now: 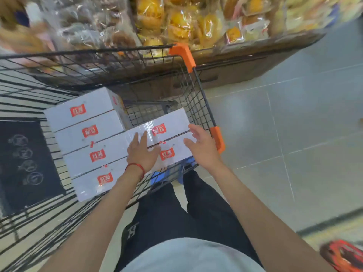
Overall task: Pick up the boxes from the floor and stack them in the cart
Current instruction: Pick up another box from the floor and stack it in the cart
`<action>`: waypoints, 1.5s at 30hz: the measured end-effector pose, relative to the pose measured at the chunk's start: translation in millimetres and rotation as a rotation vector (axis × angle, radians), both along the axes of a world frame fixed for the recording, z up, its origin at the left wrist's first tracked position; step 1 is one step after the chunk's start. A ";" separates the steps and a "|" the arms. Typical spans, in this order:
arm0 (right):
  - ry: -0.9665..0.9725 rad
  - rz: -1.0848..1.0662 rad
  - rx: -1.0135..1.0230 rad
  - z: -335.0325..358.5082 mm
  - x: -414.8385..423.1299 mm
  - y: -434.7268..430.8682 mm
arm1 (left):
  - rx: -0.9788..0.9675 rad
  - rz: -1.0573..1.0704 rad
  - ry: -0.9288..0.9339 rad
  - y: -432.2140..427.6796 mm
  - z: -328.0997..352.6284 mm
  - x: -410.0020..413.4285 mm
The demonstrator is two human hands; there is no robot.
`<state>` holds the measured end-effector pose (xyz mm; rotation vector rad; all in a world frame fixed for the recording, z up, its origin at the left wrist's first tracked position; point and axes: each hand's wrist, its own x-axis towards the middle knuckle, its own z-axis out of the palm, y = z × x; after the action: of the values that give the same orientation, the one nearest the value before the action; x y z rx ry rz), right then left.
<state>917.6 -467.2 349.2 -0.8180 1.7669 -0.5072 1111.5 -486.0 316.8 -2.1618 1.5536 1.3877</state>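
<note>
In the cart (198, 81), against its right wire wall, sits the nearest box (173, 120) — just beside two more boxes (88, 122) packed along the left. Your left hand (140, 152) lies flat on its lid, fingers straight. Your right hand (202, 148) is spread at its right end, gripping nothing — whether it touches, I cannot tell. The lid seam runs crosswise from one hand to the other, so the box lies straight ahead between them, with your left hand nearer. No box shows on the floor (294, 118).
</note>
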 end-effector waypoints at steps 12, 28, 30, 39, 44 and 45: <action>-0.046 -0.602 -0.183 93.1 -21.5 121.7 | -0.138 -0.148 0.425 36.8 123.0 -69.3; -0.173 -1.271 -0.183 109.2 -212.8 308.3 | -0.046 -0.674 0.506 160.0 143.8 -338.7; -0.182 -1.296 -0.209 115.0 -245.0 326.8 | -0.028 -0.683 0.530 178.1 146.9 -377.8; -0.192 -1.457 -0.273 137.5 -416.8 375.9 | -0.028 -0.833 0.601 206.2 164.0 -564.1; -0.170 -1.545 -0.297 139.5 -532.5 374.1 | -0.035 -0.907 0.636 194.0 164.6 -692.6; -0.163 -1.568 -0.306 140.6 -557.5 371.1 | -0.033 -0.914 0.649 191.4 164.0 -721.2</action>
<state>360.1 -96.1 489.7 0.6177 1.8939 -1.7908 390.3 -294.7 480.8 -0.7246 2.3125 1.7061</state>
